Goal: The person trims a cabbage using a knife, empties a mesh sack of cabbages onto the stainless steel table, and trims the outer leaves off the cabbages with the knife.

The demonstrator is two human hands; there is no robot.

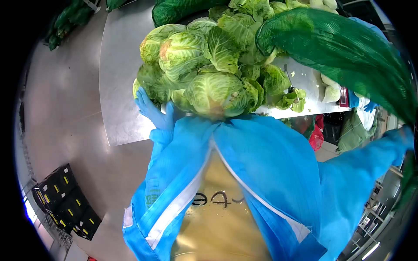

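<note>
Several green cabbages (215, 93) lie heaped on a metal table (119, 78). My left hand (154, 112), in a blue glove, rests against the lower left side of the heap with its fingers spread. My right arm stretches far out to the right, and my right hand (405, 135) is at the frame's edge, blurred, beside a long green mesh bag (331, 48). The bag runs from the cabbages to that hand. The right fingers cannot be made out.
Another green mesh bag (183, 11) lies at the table's back. Pale peeled pieces (332, 92) and loose leaves are on the right. Stacked black crates (67, 202) stand on the floor at lower left. A co-worker's blue-gloved hand (371, 106) shows at right.
</note>
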